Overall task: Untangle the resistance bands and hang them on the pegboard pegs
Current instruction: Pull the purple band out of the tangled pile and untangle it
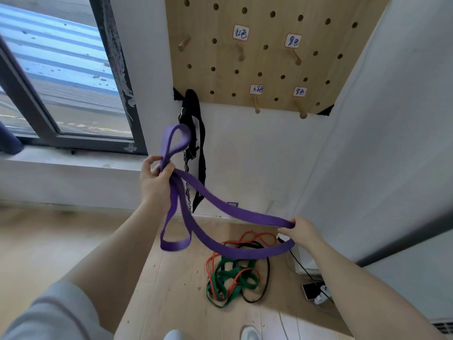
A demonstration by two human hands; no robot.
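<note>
A wide purple resistance band (221,204) hangs in the air between my hands. My left hand (154,179) is shut on its bunched middle, with one loop standing up above the fist and another drooping below. My right hand (300,229) pinches the far end of a long loop. On the floor lies a tangle of green (229,278), orange-red (250,235) and thin black (266,278) bands. The wooden pegboard (264,60) on the wall carries several bare wooden pegs, such as one (256,105), under handwritten labels.
A black strap with a chain (192,133) hangs from the pegboard's lower left corner. A window (61,77) and sill are on the left. A phone (311,290), a white plug and cables lie on the floor at right, by a white appliance.
</note>
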